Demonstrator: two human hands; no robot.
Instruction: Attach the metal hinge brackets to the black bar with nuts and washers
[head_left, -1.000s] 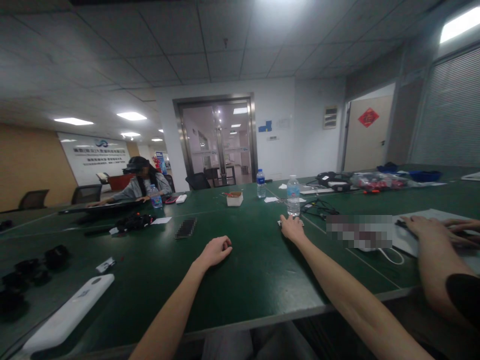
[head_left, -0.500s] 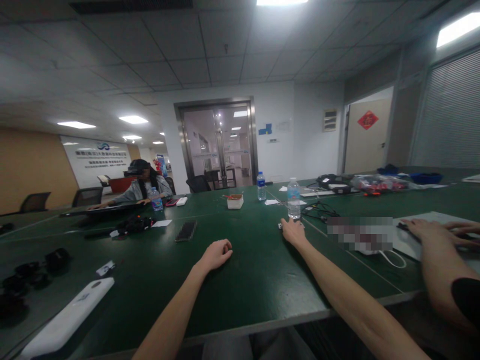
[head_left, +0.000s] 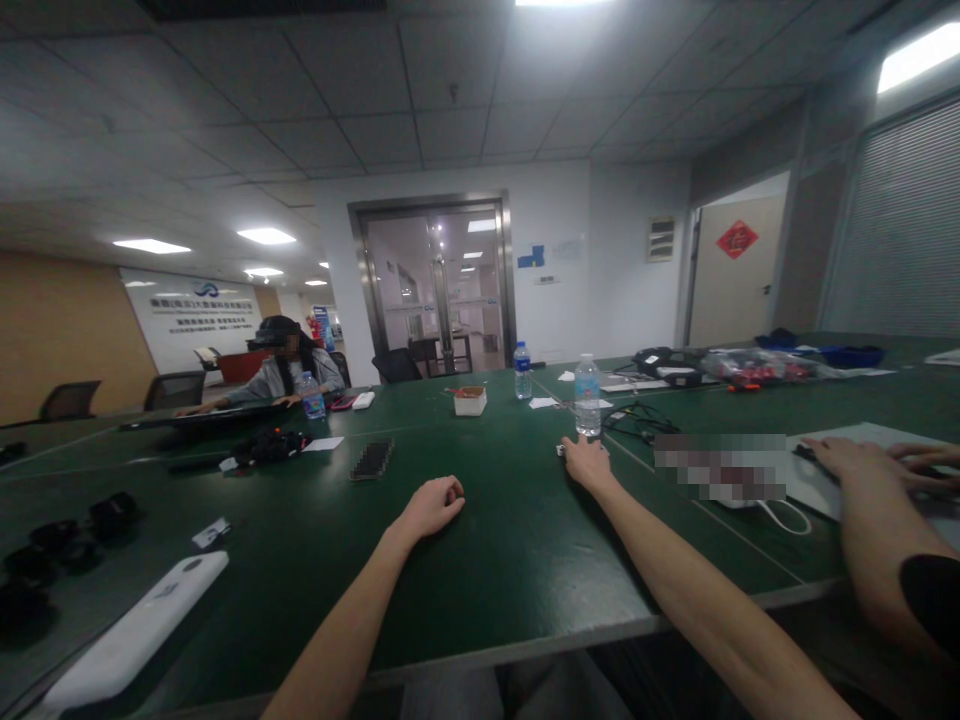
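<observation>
My left hand point(head_left: 430, 507) rests on the green table point(head_left: 510, 570), its fingers loosely curled together and the thumb lying just below them. Nothing shows in it. My right hand point(head_left: 587, 463) is stretched further forward, its fingers closed down at the table around a small white and dark object point(head_left: 561, 451). Only the object's edge shows beside the fingers, so its kind is unclear. Just behind this hand stands an upright clear water bottle point(head_left: 587, 395) with a white cap and a pale blue label. I cannot tell whether the fingers touch the bottle.
A small white box point(head_left: 470, 402) and a blue-capped bottle point(head_left: 522, 370) stand further back. Left lie a dark blurred-out item point(head_left: 372, 460) and a long white device point(head_left: 139, 635). Black cables point(head_left: 641, 420) lie right, near another person's hands point(head_left: 862, 460). Another person point(head_left: 281, 365) sits far left.
Both hands stay practically where they were. The whole view has shifted very slightly.
</observation>
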